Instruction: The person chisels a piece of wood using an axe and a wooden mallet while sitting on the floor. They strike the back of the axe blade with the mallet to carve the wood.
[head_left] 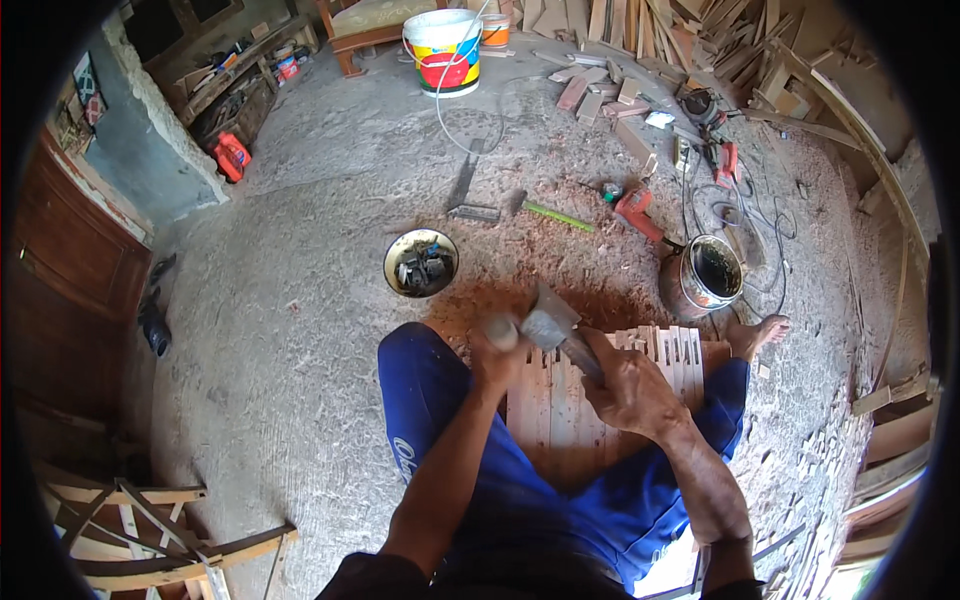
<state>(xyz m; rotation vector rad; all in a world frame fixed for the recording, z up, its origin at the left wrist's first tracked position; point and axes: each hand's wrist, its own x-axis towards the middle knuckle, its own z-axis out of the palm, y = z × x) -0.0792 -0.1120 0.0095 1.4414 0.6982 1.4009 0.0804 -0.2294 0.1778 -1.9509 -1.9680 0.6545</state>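
Note:
My right hand [632, 395] grips the dark wooden handle of a hand tool with a broad metal head [548, 318], like a hatchet or hammer. Just left of that head, my left hand [497, 355] is wrapped round a pale, blurred cylindrical piece [502, 330], too smeared to identify. Beneath both hands, between my legs in blue trousers [430, 390], lie several pale reddish wooden strips [675, 370] side by side, with slots cut near their far ends. Wood shavings [480, 300] are spread beyond them.
A bowl of metal parts [421, 264], a metal bucket [700, 280], a red drill [640, 215], a green tool [555, 215] and cables surround the work. Farther back are a colourful pail [440, 70] and wood offcuts [600, 90]; wooden frames [170, 550] stand at lower left, a door [70, 230] at left.

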